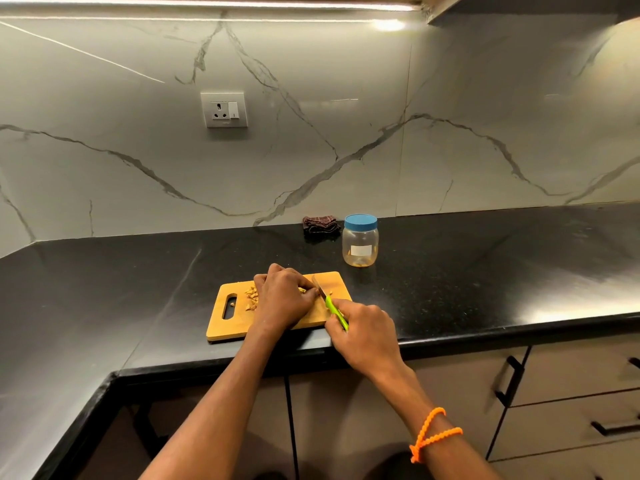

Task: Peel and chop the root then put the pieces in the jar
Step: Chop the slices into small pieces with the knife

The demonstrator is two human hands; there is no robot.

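Head view: root (pixel 304 290) lies on the cutting board (pixel 221 325) near the tabletop's front edge, pinned under the curled left hand (pixel 284 299). Right hand (pixel 363 329) grips the knife (pixel 330 304) just beside it, blade crossing the root. Jar (pixel 360 244) stands lidded behind, nearer the right hand.

Your left hand (pixel 284 298) is resting curled on the wooden cutting board (pixel 221 323), fingertips pinning a small piece of root (pixel 302 290) beside the knife (pixel 329 299) blade. Your right hand (pixel 363 336) is gripping the knife's green handle, the blade lying angled across the board's right part. Chopped pieces (pixel 251 298) are sitting in a loose heap left of your left hand. Behind the board, the blue-lidded jar (pixel 360 241) is standing upright on the black counter (pixel 485 271), a folded dark cloth (pixel 320 226) just beside it.
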